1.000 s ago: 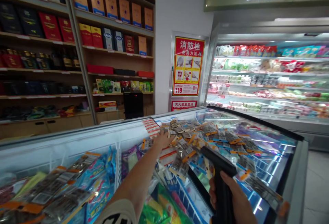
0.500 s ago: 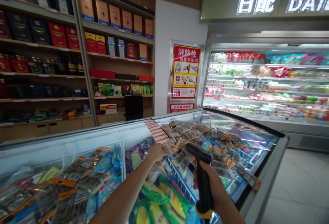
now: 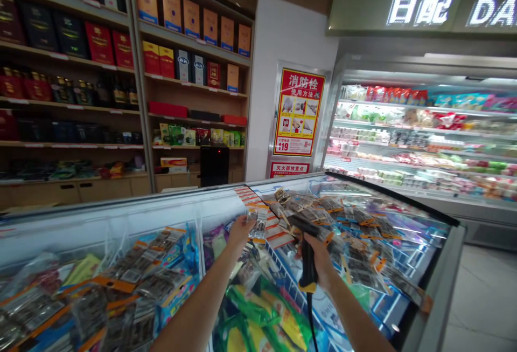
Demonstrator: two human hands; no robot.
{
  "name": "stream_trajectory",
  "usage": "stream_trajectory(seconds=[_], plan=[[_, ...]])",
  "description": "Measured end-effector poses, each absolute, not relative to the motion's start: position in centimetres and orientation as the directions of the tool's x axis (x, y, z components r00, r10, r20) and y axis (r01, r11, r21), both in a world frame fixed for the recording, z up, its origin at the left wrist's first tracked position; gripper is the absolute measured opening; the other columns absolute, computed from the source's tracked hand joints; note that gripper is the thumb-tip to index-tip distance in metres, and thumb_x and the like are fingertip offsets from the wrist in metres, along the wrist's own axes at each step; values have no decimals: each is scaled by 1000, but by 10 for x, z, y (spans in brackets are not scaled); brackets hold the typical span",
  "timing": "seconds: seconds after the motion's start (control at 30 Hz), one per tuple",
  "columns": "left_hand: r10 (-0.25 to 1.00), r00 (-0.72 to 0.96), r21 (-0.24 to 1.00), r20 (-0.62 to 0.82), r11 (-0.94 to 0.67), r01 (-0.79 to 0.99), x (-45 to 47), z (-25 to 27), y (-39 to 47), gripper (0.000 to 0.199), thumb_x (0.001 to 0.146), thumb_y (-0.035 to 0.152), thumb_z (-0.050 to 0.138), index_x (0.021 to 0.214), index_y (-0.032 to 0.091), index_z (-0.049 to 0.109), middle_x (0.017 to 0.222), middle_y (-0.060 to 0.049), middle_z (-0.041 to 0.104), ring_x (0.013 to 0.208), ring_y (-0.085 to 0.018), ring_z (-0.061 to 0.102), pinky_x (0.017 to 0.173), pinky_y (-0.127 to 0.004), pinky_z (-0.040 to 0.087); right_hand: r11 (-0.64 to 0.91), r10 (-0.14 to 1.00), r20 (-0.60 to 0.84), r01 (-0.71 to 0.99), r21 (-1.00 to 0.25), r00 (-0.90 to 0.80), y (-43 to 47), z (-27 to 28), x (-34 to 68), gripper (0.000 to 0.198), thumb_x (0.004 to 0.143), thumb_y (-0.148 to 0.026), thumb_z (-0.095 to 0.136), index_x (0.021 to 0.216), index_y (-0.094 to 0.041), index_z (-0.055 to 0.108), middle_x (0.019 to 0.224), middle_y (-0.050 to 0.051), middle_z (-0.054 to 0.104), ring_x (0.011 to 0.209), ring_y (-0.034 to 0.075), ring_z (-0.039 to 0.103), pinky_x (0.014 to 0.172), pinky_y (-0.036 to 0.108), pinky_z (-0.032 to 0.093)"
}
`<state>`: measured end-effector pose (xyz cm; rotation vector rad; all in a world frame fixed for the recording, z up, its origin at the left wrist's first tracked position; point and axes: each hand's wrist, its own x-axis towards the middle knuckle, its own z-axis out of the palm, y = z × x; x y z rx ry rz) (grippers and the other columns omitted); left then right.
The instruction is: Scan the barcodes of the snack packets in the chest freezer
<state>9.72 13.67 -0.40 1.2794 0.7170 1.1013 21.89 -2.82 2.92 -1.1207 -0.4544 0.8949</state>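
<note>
My left hand (image 3: 239, 232) reaches over the freezer and pinches a small clear packet (image 3: 259, 223) with orange edging by its left side. A black barcode scanner (image 3: 307, 266) with a yellow base and a trailing cable is gripped by the handle in my right hand (image 3: 320, 259). Its head points left toward the packet. More dark packets with orange strips (image 3: 311, 209) lie on the glass lid beyond the scanner. Beneath my left arm are green and yellow bags (image 3: 262, 311) inside the freezer.
The chest freezer (image 3: 218, 195) has a metal rim and a white wire divider (image 3: 283, 276). On the left, packets (image 3: 133, 266) lie over blue bags. Shelves of boxed goods (image 3: 194, 66) stand behind, and a lit chiller (image 3: 420, 136) is at the right.
My left hand has risen, with the packet now showing upright. My right hand has brought the scanner up and left, closer to the packet. The view has shifted slightly left.
</note>
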Motion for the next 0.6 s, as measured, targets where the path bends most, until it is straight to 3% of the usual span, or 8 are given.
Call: stream_trajectory(seconds=[0.1, 0.23, 0.4, 0.6], plan=[[916, 374, 954, 145, -29, -299, 97, -4, 141, 29, 57, 36, 60, 77, 15, 58, 72, -3, 65, 67, -18, 59, 65, -28, 43, 100, 783, -154, -367, -925, 603, -38, 40, 217, 25, 65, -41, 57, 69, -16, 51, 39, -4, 51, 33, 11, 47, 34, 21, 37], [948, 289, 943, 137, -36, -332, 94, -2, 142, 28, 56, 33, 61, 78, 15, 58, 71, -3, 65, 69, -18, 58, 66, -28, 43, -78, 815, -259, -344, -936, 519, -69, 56, 183, 30, 67, -45, 54, 77, -17, 52, 42, -3, 52, 32, 10, 45, 31, 21, 36], [951, 287, 928, 120, -4, -374, 93, 2, 137, 31, 54, 32, 63, 78, 14, 58, 70, -3, 64, 66, -17, 58, 66, -29, 43, -145, 808, -262, -252, -957, 527, -98, 60, 148, 35, 63, -49, 57, 72, -16, 49, 44, -3, 53, 34, 9, 46, 32, 20, 35], [938, 306, 924, 163, -36, -380, 93, 2, 136, 29, 54, 29, 64, 78, 14, 59, 73, -3, 65, 67, -16, 58, 67, -27, 43, -134, 802, -287, -310, -941, 524, -95, 56, 141, 36, 61, -49, 57, 73, -16, 47, 40, -5, 49, 30, 10, 45, 29, 19, 31]])
